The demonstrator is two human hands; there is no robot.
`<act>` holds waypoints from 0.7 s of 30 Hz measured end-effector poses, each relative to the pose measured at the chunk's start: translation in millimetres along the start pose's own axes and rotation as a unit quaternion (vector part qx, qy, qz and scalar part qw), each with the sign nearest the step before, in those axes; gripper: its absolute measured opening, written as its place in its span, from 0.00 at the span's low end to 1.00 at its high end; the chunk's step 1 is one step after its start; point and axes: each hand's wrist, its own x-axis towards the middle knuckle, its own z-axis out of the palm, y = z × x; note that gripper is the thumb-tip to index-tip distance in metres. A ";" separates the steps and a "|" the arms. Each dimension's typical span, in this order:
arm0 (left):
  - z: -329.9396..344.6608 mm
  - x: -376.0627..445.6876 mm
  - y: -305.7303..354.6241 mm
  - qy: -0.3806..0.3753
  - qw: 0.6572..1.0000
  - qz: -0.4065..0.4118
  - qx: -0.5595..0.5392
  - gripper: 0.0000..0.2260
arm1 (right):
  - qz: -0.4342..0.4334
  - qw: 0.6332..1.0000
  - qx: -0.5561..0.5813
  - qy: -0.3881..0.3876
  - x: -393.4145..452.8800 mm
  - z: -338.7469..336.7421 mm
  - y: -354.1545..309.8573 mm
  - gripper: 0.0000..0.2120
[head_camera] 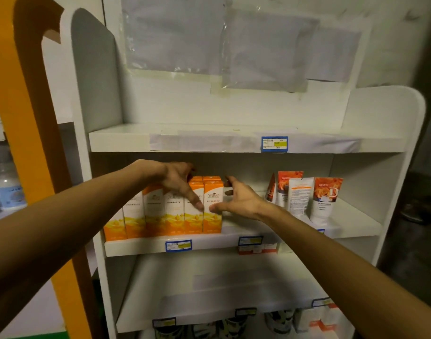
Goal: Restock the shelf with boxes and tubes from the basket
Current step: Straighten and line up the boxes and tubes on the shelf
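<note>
Left hand lay spread over tall glossy orange-and-white cartons; right hand cupped the end carton, fingers loose

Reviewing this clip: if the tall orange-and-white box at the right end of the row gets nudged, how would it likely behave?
The end box is tall on a narrow base, so it probably tips easily. Open shelf to its right gives no support there. It looks like thin carton, likely light and stiff. The left hand and right hand flank it, which should steady it.

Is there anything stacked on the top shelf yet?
No, the top shelf holds no products; the orange boxes and the tubes all stand on the shelf below it.
</note>
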 end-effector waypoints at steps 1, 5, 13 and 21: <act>-0.9 0.0 5.8 0.014 1.000 0.012 -0.001 0.58 | -0.019 0.999 -0.036 0.024 -3.7 -7.6 -0.7 0.48; 3.2 2.4 40.3 0.088 0.994 0.066 -0.005 0.50 | -0.118 0.967 -0.186 0.127 -23.3 -47.4 -3.3 0.37; 21.2 19.3 114.8 0.161 0.971 0.156 0.080 0.42 | -0.156 0.881 -0.363 0.260 -69.9 -126.7 28.6 0.22; 59.9 59.7 165.8 0.129 0.987 0.084 -0.053 0.51 | -0.046 0.894 -0.379 0.236 -85.5 -150.3 79.0 0.33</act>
